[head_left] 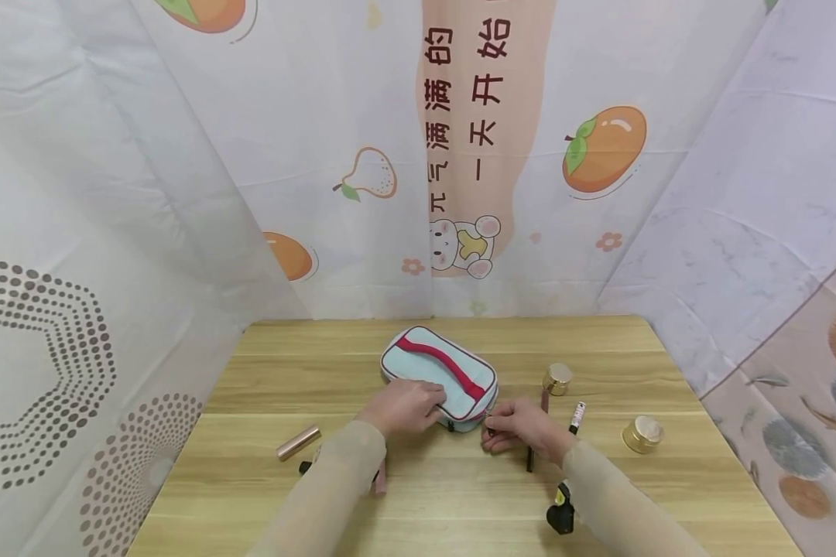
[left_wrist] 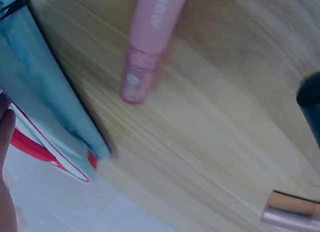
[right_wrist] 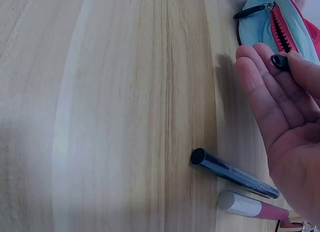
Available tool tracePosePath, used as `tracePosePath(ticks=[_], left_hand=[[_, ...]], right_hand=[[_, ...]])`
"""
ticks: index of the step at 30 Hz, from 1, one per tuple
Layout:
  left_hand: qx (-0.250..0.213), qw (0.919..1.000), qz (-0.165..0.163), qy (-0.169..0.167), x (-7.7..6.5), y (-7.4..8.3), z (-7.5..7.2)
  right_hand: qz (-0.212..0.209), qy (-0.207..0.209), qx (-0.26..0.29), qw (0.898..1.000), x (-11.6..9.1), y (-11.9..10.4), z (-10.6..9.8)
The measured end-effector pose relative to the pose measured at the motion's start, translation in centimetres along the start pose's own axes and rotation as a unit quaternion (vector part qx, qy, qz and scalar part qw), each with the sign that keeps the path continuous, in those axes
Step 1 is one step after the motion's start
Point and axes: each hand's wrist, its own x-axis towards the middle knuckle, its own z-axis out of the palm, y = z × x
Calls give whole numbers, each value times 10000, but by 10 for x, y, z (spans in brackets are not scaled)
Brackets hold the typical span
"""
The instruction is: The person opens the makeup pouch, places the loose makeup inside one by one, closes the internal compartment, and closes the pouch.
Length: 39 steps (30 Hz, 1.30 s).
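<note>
A light blue cosmetic bag [head_left: 418, 370] with dark red piping and a red strap handle [head_left: 437, 358] lies at the table's middle, lid up. On its near left edge rests my left hand [head_left: 402, 407], its fingers over the lid; only a sliver of that hand shows in the left wrist view. At the bag's right corner my right hand [head_left: 525, 428] pinches a black zipper pull [right_wrist: 280, 62] between thumb and fingers. Red zipper teeth [right_wrist: 281, 29] show parted beside it. A second black pull [right_wrist: 250, 12] hangs on the bag's side.
Left of the bag lie a rose-gold tube [head_left: 298, 442] and a pink lip gloss tube [left_wrist: 150, 32]. On the right stand two gold-coloured jars [head_left: 557, 379]. Near my right forearm lie a black pen-like tube [right_wrist: 235, 174], a pink-and-white tube [right_wrist: 252, 206] and a black object [head_left: 560, 517].
</note>
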Motion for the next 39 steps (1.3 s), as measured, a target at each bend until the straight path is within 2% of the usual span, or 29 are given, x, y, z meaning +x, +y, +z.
tracePosePath(ticks=[6,15,28,35,39], left_hand=[[-387,9992,-20,-41,10,18,-1],[119,9994,-96,298,16,35,8],[218,9986,298,376,7,29,13],[-177,9995,233,128,-2,24,11],[-238,9995,211,-20,-5,22,12]], right_hand=[[-51,-9,-30,10000,-1,1,-1],[-69,-26,22,10000,0,2,1],[-30,-189,-162,9997,-3,1,-2],[-28,-198,-167,9997,0,2,-2],[-51,-226,-151,9996,0,3,-3]])
